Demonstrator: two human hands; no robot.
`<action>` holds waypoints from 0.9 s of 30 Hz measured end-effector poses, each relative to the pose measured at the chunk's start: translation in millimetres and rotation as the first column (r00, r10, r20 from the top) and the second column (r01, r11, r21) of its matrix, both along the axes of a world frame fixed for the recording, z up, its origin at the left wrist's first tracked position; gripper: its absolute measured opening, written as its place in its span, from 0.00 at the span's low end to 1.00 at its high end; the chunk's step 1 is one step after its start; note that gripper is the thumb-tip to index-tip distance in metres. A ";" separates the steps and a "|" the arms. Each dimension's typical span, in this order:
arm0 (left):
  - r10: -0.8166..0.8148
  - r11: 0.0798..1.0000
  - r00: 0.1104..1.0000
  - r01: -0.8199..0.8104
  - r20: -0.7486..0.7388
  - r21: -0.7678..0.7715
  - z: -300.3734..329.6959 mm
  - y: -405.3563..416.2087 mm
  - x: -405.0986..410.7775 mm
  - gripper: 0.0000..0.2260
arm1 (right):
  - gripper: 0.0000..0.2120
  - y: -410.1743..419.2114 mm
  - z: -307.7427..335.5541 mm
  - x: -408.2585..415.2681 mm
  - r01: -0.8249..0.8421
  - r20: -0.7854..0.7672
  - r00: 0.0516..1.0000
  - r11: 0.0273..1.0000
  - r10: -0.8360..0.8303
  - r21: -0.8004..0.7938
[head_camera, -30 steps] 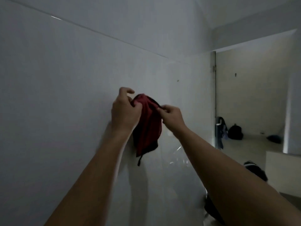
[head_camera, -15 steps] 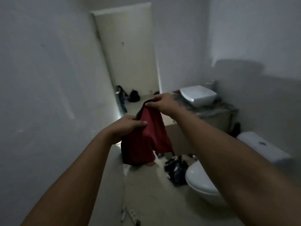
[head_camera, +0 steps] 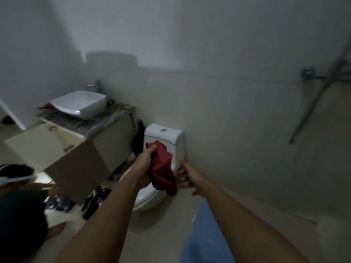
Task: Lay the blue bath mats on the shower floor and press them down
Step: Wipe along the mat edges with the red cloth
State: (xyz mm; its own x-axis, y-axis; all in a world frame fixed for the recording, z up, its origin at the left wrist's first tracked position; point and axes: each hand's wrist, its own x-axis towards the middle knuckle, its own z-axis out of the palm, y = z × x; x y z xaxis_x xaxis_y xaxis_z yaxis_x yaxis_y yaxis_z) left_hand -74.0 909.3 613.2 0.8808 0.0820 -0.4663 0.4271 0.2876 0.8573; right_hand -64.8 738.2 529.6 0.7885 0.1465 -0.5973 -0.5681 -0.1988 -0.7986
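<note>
Dim tiled bathroom, floor (head_camera: 106,242) pale. 1 blue mat (head_camera: 205,236) lies flat on the floor just right of the toilet (head_camera: 163,133), partly hidden under the right forearm. Left hand (head_camera: 145,164) grips a red cloth (head_camera: 163,168), fingers curled round its top, in front of the toilet. Right hand (head_camera: 187,174) is beside the cloth, fingers loosely spread, holding nothing. Basin (head_camera: 79,104) sits on a vanity at left. Shower hose (head_camera: 311,103) hangs on the right wall. Second person (head_camera: 20,205) crouches at lower left.
</note>
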 end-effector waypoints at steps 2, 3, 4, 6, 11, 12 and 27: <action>-0.091 0.994 0.996 0.091 0.002 -0.067 -0.9 -16.8 7.3 0.20 | 0.46 -10.7 -10.1 -14.7 0.115 -0.025 0.993 0.993 -0.115 0.017; -0.153 0.982 0.988 0.152 -0.001 -0.108 -1.8 -22.5 9.5 0.20 | 0.45 -12.9 -14.6 -21.5 0.196 -0.031 0.980 0.979 -0.195 0.052; -0.224 0.964 0.975 0.220 -0.005 -0.147 -3.3 -26.6 9.8 0.21 | 0.45 -12.9 -15.4 -29.7 0.275 -0.044 0.961 0.957 -0.272 0.091; -0.334 0.922 0.943 0.328 0.008 -0.207 -5.7 -28.5 5.6 0.20 | 0.51 -9.9 -20.0 -39.9 0.375 -0.061 0.927 0.915 -0.370 0.148; -0.445 0.844 0.893 0.441 0.059 -0.304 -16.1 -12.5 2.2 0.16 | 0.34 3.5 -26.2 -69.1 0.448 -0.118 0.885 0.753 -0.451 0.481; -0.459 0.840 0.887 0.452 0.051 -0.301 -17.6 -8.4 0.2 0.15 | 0.27 4.9 -28.8 -75.1 0.493 -0.136 0.847 0.666 -0.513 0.560; -0.611 0.713 0.790 0.574 -0.044 0.403 -46.4 28.8 24.5 0.19 | 0.20 -44.8 9.3 -133.5 0.690 0.075 0.608 0.573 -0.790 0.441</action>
